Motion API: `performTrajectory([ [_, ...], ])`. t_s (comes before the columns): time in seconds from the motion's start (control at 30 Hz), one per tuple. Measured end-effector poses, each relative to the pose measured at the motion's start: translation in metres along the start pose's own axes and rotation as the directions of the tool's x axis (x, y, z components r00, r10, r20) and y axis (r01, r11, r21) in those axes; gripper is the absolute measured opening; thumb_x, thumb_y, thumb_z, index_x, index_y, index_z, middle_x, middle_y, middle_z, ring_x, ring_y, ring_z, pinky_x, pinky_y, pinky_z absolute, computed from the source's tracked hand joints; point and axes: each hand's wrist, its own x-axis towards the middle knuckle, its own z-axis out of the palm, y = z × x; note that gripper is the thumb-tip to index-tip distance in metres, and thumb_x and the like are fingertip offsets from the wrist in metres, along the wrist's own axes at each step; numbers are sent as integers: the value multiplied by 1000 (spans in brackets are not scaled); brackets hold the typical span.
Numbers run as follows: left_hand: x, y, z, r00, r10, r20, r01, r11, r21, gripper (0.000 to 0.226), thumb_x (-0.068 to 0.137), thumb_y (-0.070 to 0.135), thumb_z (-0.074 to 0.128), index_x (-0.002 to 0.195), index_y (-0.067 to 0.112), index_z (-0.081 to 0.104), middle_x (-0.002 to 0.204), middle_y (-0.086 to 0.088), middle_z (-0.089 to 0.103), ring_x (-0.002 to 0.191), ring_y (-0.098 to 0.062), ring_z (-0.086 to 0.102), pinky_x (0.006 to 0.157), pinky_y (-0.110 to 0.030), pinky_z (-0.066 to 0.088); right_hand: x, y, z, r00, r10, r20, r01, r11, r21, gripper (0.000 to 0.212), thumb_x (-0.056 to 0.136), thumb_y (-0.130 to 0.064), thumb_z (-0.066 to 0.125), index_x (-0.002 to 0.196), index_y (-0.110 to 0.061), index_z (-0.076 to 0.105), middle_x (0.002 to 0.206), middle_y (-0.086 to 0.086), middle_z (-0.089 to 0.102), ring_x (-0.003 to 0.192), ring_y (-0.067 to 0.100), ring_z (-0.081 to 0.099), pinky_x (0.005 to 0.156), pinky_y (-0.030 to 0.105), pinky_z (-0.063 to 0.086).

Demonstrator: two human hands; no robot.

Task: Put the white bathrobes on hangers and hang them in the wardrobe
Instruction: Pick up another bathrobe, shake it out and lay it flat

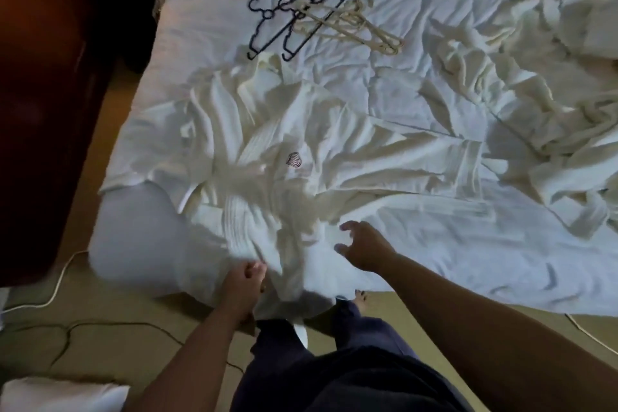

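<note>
While the bathrobe (294, 157) lies spread on the bed (468, 261), I judge I am only straightening it out, with no hanger in it yet. My left hand (245, 281) is curled round its near hem at the bed's edge. My right hand (363, 249) hovers just right of that, fingers spread, grasping nothing. The next move calls for a far reach to the hangers (294, 23) beyond the collar.

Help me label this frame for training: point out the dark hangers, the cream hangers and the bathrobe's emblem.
dark hangers (272, 35), head view, a sloping arm.
cream hangers (354, 25), head view, middle of the pile.
emblem (294, 160), head view, its stitched centre.
</note>
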Motion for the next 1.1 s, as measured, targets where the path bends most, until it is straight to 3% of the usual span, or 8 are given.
performTrajectory([
  [0.1,-12,-26,-24,995,-91,-29,87,992,-95,14,99,25,57,96,14,64,89,-15,69,76,-27,66,63,-39,57,10,-23,35,988,101,118,-115,985,125,75,91,-49,65,151,-15,36,147,12,46,128,27,53,98,30,43],
  [0.23,-26,-53,-56,992,-124,-29,121,989,-89,11,100,23,57,99,14,63,93,-13,70,77,-24,68,56,-32,51,17,-38,63,975,161,151,-177,980,96,79,88,-57,62,142,-4,41,135,10,57,120,26,56,91,31,47],
  [0.37,-20,-54,-90,992,-125,15,125,992,15,15,100,22,57,100,9,64,92,-16,70,71,-20,66,52,-27,47,24,-40,72,988,136,67,-127,984,-122,79,92,-71,26,137,-12,51,116,7,53,114,26,57,96,36,49],
  [0.5,7,-33,-111,997,-40,62,31,990,137,12,100,22,55,97,13,63,92,-11,71,79,-25,68,60,-29,50,19,-48,75,998,66,19,-60,971,-231,50,103,-54,27,118,-21,61,96,-2,53,94,23,60,76,36,50],
  [0.6,34,-9,-114,989,7,149,-33,983,178,16,101,23,54,97,11,63,91,-12,70,76,-26,68,57,-30,50,2,-56,81,994,71,-78,-87,968,-235,46,103,-54,30,111,-23,62,101,-5,63,96,21,64,70,32,45],
  [0.77,53,26,-99,963,62,263,-143,942,302,14,100,24,54,103,12,61,95,-8,71,71,-19,68,60,-28,43,-38,-19,74,947,252,-202,-228,965,131,40,103,-51,38,76,-25,53,83,-2,58,83,23,60,73,35,52],
  [0.93,50,46,-83,923,94,374,-251,882,398,17,101,30,51,99,18,62,97,-5,70,88,-27,69,60,-29,47,-83,15,107,897,430,-103,-408,895,181,34,104,-42,39,93,-21,62,98,6,67,85,25,59,72,32,46],
  [1.1,49,66,-70,905,129,406,-299,871,390,13,100,27,52,97,21,63,95,-2,72,77,-17,70,66,-29,51,-89,23,108,870,480,-108,-421,840,344,34,98,-36,50,68,-21,45,66,-3,51,59,15,47,54,30,35],
])
